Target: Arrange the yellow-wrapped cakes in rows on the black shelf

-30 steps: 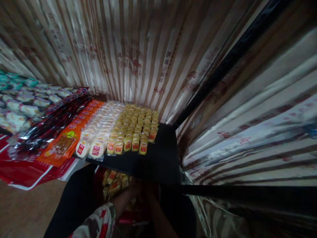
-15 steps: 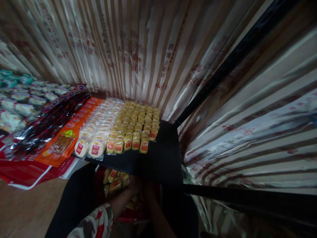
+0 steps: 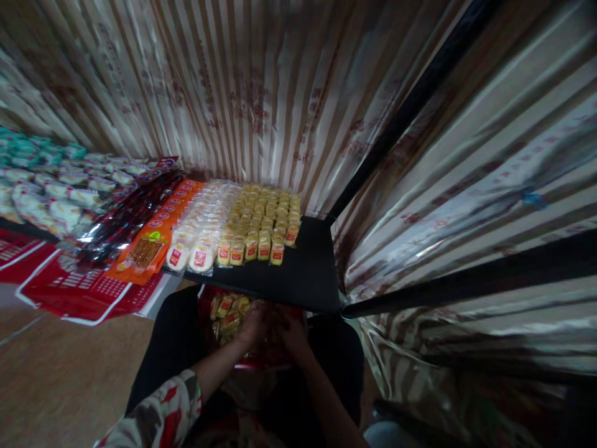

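A red bag [image 3: 265,362] of small yellow-wrapped snack cakes [image 3: 229,320] rests in the lap, below the table's front edge. Both hands reach into its opening and come close together there. My left hand [image 3: 254,325] is beside the visible cakes, its fingers curled inward. My right hand [image 3: 293,335] bends toward it from the other side, fingers also curled. Deep shadow hides the fingertips and anything between them. On the black table [image 3: 303,274], rows of matching yellow-wrapped cakes [image 3: 261,224] stand packed together, several upright along the front.
Left of the yellow rows lie white round packets [image 3: 201,256], an orange pretzel-stick bag [image 3: 144,249], dark shiny packs [image 3: 133,211], white packets [image 3: 69,190] and green ones [image 3: 37,149]. A striped curtain [image 3: 261,93] backs the table. Black frame bars [image 3: 401,130] run at right.
The view has shifted, so the lap and bag appear higher and more fully in frame. Both hands remain inside the bag, now more visible. The rows on the table look the same.
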A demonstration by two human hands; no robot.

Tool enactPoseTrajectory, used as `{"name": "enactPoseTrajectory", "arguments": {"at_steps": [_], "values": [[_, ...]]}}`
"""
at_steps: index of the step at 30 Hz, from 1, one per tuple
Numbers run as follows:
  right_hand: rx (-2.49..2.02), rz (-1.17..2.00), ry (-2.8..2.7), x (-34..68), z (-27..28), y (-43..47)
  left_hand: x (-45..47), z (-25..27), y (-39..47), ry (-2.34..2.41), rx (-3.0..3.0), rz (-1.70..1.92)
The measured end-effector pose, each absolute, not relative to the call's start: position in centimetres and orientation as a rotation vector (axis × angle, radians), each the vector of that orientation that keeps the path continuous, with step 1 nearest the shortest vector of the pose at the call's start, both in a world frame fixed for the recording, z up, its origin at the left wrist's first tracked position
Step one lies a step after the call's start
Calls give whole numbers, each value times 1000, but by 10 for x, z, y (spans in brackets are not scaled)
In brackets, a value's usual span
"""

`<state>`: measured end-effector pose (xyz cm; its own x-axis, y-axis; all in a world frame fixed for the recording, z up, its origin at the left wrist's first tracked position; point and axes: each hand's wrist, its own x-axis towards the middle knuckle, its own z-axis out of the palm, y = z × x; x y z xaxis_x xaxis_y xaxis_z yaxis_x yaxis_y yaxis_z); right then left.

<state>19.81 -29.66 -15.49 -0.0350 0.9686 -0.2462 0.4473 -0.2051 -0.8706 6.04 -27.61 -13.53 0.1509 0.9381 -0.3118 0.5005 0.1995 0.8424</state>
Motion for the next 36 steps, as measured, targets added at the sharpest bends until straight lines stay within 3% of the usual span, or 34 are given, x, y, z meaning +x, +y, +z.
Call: {"name": "enactPoseTrajectory", "arguments": {"at_steps": [8,14,19,29,36], "values": [[-1718,1072,-1507,203,-109,-310,51,-99,-282,1342,1401,627],[-1448,1308,-1309,206,-68,-309,47,-62,-274,1199,1127,718],[-1399,1301,-1182,209,-45,-294,52,-49,-270,1077,1156,741],[-1458,1094,-1035,221,-63,-266,91,-56,-239,1146,1271,931],[-1522,828,-985,232,-72,-207,117,-43,-221,1459,1524,1125]]}}
